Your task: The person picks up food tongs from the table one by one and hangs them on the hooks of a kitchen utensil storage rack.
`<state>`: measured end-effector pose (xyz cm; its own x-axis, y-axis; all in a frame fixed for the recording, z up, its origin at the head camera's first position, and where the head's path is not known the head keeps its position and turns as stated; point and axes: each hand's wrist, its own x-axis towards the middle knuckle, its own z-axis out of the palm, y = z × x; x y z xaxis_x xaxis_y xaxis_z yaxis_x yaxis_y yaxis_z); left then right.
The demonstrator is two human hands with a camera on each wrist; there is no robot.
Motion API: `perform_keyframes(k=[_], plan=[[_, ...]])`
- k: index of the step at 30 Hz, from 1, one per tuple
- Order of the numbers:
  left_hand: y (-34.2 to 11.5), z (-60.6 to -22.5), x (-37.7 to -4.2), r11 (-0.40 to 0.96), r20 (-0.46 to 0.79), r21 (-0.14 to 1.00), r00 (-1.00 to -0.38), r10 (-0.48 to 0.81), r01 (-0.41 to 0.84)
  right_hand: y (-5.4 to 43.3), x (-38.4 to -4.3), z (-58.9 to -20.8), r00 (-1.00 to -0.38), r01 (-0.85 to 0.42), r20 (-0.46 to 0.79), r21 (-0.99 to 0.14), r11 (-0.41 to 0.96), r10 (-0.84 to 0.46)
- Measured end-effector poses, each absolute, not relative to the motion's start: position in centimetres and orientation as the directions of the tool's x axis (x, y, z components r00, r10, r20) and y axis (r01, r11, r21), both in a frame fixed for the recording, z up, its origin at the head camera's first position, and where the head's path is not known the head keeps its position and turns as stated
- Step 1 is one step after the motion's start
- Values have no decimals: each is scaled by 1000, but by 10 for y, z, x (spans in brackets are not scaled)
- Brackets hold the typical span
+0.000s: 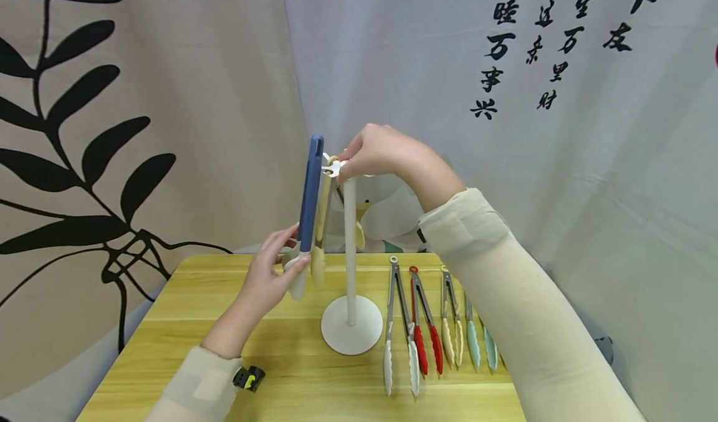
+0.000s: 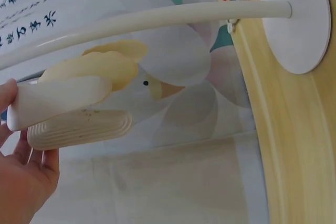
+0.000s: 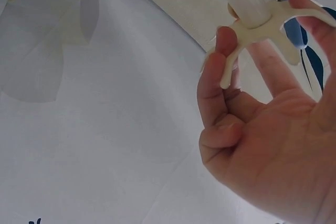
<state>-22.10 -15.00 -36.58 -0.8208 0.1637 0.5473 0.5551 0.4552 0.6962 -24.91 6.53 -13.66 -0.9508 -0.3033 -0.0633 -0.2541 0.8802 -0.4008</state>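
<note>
Blue-handled tongs (image 1: 310, 191) with whitish heads stand nearly upright beside the top of a white stand (image 1: 350, 254). My left hand (image 1: 272, 278) holds them low down, near the heads; in the left wrist view the two heads (image 2: 60, 100) lie between thumb and fingers. At the stand's top, my right hand (image 1: 387, 151) grips the white hook piece (image 3: 262, 27), its fingers curled around the arms. Cream tongs (image 1: 317, 263) hang from the hooks just behind the blue pair. Whether the blue handle touches a hook is unclear.
On the wooden table (image 1: 280, 347), right of the stand's round base (image 1: 351, 341), lie white tongs (image 1: 414, 359), red tongs (image 1: 421, 341), cream tongs (image 1: 449, 341) and mint tongs (image 1: 473, 341). My right sleeve partly covers the mint ones. A printed curtain (image 1: 224, 98) hangs behind.
</note>
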Motion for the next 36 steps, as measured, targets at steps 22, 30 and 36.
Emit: perform_keyframes(k=[22, 30, 36], plan=[[-137, -340, -209, 386, 471, 739, -833, 291, 553, 67, -251, -138, -950, -258, -65, -392, 883, -307], [-132, -341, -214, 350, 422, 783, -853, 308, 514, 66, -250, -139, -951, -253, -66, -399, 881, -303], [-131, -340, -211, 358, 404, 795, -868, 290, 490, 67, -251, -139, -949, -261, -59, -405, 876, -310]])
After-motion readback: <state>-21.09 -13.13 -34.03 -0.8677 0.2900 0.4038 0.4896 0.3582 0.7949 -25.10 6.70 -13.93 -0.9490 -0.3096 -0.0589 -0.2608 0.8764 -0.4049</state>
